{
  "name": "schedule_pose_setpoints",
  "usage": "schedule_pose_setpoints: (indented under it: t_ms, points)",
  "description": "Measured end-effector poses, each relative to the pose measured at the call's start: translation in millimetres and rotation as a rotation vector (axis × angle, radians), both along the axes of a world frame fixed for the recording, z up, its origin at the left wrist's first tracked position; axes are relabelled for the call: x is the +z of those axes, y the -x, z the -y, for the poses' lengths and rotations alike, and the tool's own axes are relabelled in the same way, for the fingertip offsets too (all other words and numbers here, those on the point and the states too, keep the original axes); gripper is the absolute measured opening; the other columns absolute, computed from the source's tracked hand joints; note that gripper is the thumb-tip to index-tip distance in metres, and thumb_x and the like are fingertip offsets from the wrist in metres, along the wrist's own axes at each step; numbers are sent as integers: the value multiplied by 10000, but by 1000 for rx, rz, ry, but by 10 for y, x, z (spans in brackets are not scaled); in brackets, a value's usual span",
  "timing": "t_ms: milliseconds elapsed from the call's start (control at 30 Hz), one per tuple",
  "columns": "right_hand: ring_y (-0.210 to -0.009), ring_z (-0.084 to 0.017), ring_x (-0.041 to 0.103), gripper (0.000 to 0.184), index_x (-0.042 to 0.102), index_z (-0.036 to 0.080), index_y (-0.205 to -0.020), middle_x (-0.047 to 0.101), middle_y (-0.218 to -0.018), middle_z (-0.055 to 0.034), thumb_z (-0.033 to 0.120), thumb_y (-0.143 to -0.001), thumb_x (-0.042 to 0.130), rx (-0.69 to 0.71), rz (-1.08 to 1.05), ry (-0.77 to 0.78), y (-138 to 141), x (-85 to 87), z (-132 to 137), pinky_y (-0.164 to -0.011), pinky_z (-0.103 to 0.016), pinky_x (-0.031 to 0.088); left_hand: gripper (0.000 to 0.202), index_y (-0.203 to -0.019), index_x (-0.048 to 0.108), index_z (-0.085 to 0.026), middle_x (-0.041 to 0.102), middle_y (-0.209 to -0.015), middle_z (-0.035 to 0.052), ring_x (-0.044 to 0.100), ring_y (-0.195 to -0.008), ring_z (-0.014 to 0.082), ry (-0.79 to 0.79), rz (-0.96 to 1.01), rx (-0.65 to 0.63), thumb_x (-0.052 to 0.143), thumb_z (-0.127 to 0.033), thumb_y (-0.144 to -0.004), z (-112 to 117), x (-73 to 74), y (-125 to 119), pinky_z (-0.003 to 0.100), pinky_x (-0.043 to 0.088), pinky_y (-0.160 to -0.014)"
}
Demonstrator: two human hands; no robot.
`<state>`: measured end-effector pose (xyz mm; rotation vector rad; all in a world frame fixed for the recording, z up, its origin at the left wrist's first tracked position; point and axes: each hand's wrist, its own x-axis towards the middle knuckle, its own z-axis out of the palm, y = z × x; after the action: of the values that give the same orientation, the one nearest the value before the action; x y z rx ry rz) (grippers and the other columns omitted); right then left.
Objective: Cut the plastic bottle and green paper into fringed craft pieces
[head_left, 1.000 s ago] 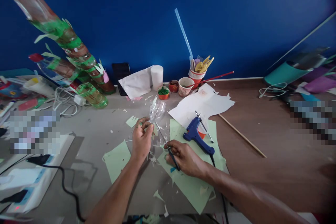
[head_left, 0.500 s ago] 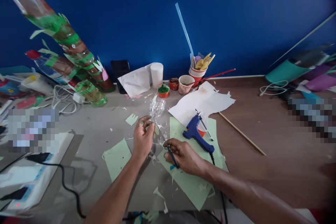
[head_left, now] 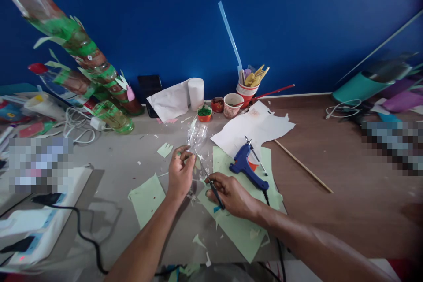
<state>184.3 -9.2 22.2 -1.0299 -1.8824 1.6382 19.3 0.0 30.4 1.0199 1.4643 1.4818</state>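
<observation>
My left hand point(head_left: 181, 169) is closed in a pinch, its thumb and fingers meeting at the tip of the scissors point(head_left: 211, 185). What the pinch holds is too small to make out. The scissors have a slim metal blade and dark handles, and my right hand point(head_left: 233, 194) grips them at the handle end. Just beyond my left fingertips stands a clear plastic bottle piece point(head_left: 197, 134). A pale green paper sheet point(head_left: 244, 238) lies under my right hand. On it rests a blue glue gun point(head_left: 246, 165), nozzle toward the wall. Another green sheet point(head_left: 147, 200) is left of my left wrist.
Paper cups point(head_left: 233, 105), a green paint pot point(head_left: 204, 113) and a white roll point(head_left: 196, 93) line the wall. Painted bottle stalks point(head_left: 99, 64) lean at left, above a power strip point(head_left: 62, 211). A wooden stick point(head_left: 304, 166) lies at right. Paper scraps litter the table.
</observation>
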Motion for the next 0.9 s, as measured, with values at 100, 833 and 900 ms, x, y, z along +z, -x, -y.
schedule_pose_setpoints:
  t_ms: [100, 833, 900]
  points:
    - [-496, -67, 354, 190, 534, 140, -969, 400, -561, 72, 237, -806, 544, 4, 0, -14, -2, -5, 0, -447, -187, 273, 247, -991, 482, -199, 539, -678, -41, 435, -490, 61, -3, -12, -7, 577, -313, -793, 1, -19, 6, 189, 371, -486]
    - [-488, -72, 295, 233, 558, 148, -880, 323, -530, 80, 346, -768, 604, -78, -60, 94, -34, 81, -26, -447, -198, 245, 237, -983, 556, -188, 538, -612, -41, 497, -558, 90, -73, 73, 61, 587, -334, -800, -23, 7, 127, 214, 410, -585]
    - [-487, -71, 284, 252, 555, 148, -880, 311, -531, 82, 363, -763, 613, -63, -75, 107, -45, 85, -25, -448, -199, 243, 253, -982, 567, -191, 557, -654, -28, 512, -589, 95, -84, 126, 99, 613, -335, -779, -32, 17, 140, 219, 422, -609]
